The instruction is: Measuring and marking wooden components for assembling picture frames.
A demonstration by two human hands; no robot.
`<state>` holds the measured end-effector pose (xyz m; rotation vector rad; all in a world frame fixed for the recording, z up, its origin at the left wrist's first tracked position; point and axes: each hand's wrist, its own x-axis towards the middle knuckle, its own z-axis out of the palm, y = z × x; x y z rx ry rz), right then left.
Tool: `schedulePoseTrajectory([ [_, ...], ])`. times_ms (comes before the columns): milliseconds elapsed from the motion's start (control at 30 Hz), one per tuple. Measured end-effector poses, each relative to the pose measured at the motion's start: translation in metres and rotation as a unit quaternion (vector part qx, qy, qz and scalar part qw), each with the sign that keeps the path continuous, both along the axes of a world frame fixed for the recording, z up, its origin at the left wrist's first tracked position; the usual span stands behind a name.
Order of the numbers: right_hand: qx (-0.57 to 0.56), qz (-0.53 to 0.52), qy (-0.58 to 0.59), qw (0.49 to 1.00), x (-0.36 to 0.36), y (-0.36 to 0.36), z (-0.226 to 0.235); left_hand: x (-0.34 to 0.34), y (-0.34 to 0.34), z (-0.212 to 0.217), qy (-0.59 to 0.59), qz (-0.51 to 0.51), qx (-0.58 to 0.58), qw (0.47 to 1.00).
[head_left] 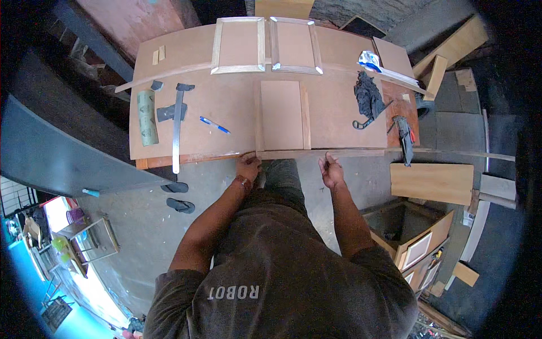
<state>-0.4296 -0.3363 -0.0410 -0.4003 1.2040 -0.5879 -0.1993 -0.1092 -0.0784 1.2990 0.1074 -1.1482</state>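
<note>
A long wooden strip (293, 153) lies along the front edge of the worktable, against the near end of a small brown panel (280, 113). At the strip's left end, my left hand (248, 165) is closed on it, its fingertips partly hidden. Farther right, my right hand (331, 170) holds the strip's near edge with curled fingers. Shorter wooden strips flank the panel, one on its left side (259, 116) and one on its right side (305, 117). Two framed panels, a left one (239, 45) and a right one (294, 45), lie farther back.
On the table (226, 96) are a blue pen (215, 125), a metal ruler (178, 130), a green roll (148, 117), black crumpled cloth (368, 96) and a dark-handled tool (404, 138). A wooden box (395, 223) stands at right. Slippers (180, 205) lie on the floor.
</note>
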Motion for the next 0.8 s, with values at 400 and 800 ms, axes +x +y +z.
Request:
schedulePoseTrajectory([
  [400, -0.005, 0.014, 0.005, 1.0, -0.001, 0.001, 0.003, 0.002, -0.005, 0.028, 0.074, 0.056, -0.056, 0.994],
  [800, 0.007, -0.007, 0.009, 1.0, -0.008, -0.003, -0.011, -0.001, -0.012, 0.029, 0.027, 0.053, 0.017, 0.998],
])
